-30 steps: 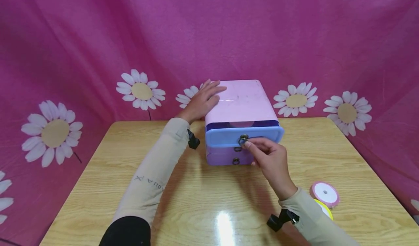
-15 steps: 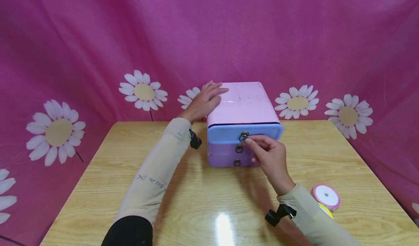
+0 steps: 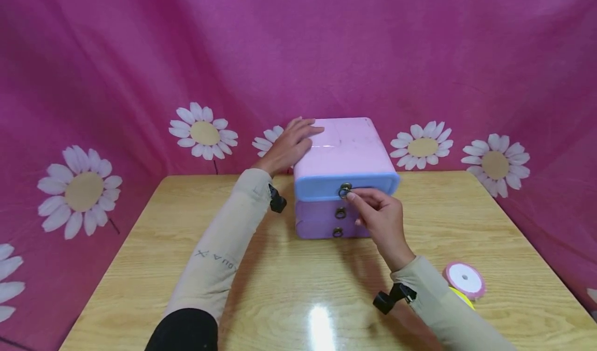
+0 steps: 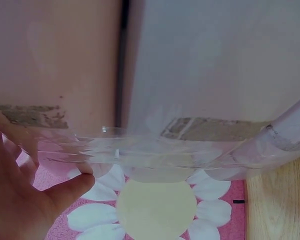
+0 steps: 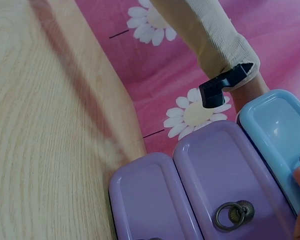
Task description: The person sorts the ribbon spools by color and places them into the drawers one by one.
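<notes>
A small chest of drawers with a pink top [image 3: 350, 146] stands at the back of the table. Its top drawer [image 3: 317, 187] has a blue front, now flush with the casing; two purple drawers [image 5: 217, 170] lie below it, each with a ring pull. With thumb and forefinger my right hand [image 3: 384, 224] pinches the ring pull [image 3: 344, 190] of the blue drawer. My left hand [image 3: 289, 146] rests on the top's left edge, fingers spread over it. In the left wrist view its thumb [image 4: 72, 190] touches the chest's side, where clear tape shows.
On the wooden table [image 3: 196, 247], a pink-rimmed white spool [image 3: 465, 280] lies at the right, with a yellow-edged one [image 3: 463, 298] partly hidden by the right sleeve. Pink cloth with printed daisies [image 3: 298, 45] hangs right behind the chest.
The blue drawer has slid inward, closing the dark gap under the pink top. My right hand has moved forward with its ring pull. The left hand has stayed in place.
</notes>
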`<state>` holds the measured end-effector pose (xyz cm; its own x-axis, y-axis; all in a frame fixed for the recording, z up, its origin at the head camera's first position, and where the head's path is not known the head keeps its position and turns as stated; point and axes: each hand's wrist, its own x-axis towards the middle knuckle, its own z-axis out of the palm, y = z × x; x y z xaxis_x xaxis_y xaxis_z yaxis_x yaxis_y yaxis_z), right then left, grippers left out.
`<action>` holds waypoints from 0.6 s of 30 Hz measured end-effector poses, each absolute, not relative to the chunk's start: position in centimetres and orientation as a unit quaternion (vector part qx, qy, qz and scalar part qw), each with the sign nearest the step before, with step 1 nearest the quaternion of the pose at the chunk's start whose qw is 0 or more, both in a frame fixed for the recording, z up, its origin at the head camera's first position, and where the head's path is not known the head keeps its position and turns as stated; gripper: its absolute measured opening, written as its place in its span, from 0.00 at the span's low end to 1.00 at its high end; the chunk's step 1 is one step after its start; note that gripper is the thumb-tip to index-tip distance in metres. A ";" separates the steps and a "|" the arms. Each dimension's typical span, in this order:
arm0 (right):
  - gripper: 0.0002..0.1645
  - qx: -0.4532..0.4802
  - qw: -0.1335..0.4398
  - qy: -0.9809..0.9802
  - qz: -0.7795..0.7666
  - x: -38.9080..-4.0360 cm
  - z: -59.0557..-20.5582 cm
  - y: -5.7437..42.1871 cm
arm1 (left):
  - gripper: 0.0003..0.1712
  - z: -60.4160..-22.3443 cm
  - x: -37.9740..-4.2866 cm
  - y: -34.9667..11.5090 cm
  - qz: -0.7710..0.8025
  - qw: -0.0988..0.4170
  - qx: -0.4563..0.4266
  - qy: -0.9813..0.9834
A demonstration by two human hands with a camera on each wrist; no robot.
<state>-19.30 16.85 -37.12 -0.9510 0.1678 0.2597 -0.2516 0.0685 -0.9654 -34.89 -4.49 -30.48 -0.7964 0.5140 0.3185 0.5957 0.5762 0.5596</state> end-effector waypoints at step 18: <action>0.17 0.041 0.167 -0.714 0.678 -19.8 -37.9 16.8 | 0.27 -30.5 -34.7 -4.5 -0.337 0.059 -0.308 -0.888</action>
<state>-19.77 16.75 -37.94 -0.9407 0.1688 0.2942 -0.2850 0.0768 -0.9554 -34.72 -4.49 -30.51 -0.8030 0.5078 0.3120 0.5870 0.5831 0.5617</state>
